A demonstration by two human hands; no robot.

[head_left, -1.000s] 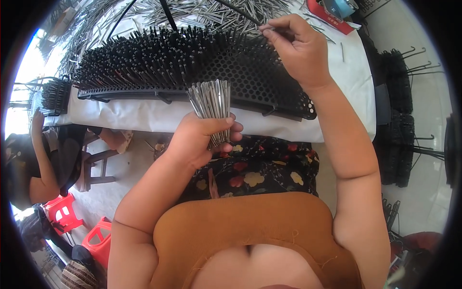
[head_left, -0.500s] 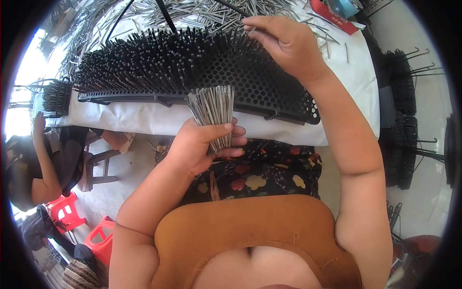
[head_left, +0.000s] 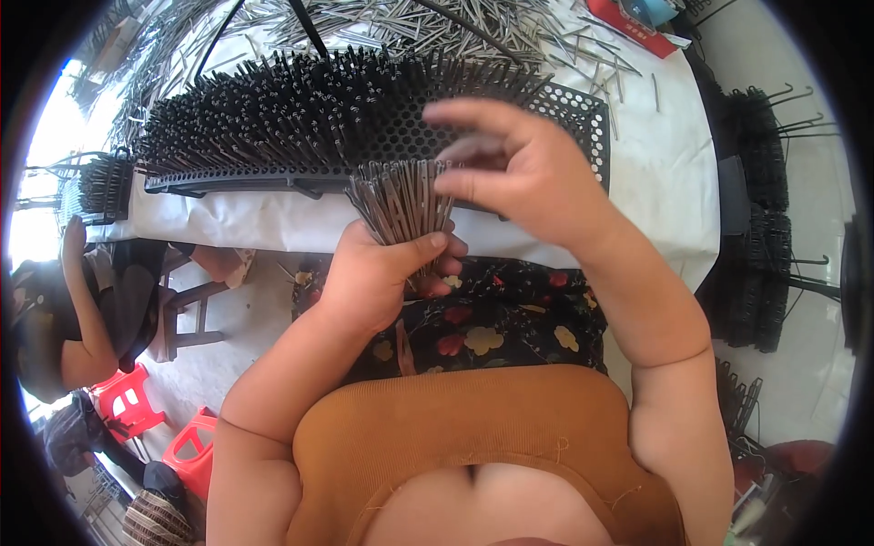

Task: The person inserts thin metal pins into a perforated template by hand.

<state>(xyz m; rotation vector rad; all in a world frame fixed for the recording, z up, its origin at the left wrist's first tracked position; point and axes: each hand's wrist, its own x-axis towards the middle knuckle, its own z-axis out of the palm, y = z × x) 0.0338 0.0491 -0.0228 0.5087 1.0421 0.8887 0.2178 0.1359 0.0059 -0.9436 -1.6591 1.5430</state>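
Note:
My left hand (head_left: 371, 273) is wrapped round a bundle of thin, flat metal strips (head_left: 399, 198), fanned out a little at the top. Just to the right of the bundle's upper ends hovers my right hand (head_left: 539, 177). Its fingers are spread and partly blurred, with the thumb beside the strip tops; nothing shows between them. Behind both hands lies a long black perforated rack (head_left: 594, 118). Dark upright strips (head_left: 264, 123) stand densely in its left and middle holes, while holes at its right end show bare. My right hand hides part of the rack's right half.
Loose metal strips (head_left: 455, 27) lie heaped on the white-covered table (head_left: 669, 173) beyond the rack. A red box (head_left: 637, 32) stands at the far right. Black hooked racks (head_left: 765, 209) hang beside the table. At left are another person's arm (head_left: 82, 291) and red stools (head_left: 193, 450).
My right hand has come from the rack's far right edge back toward me, to the bundle's top, its fingers spreading. My left hand stays nearly in place with the strips.

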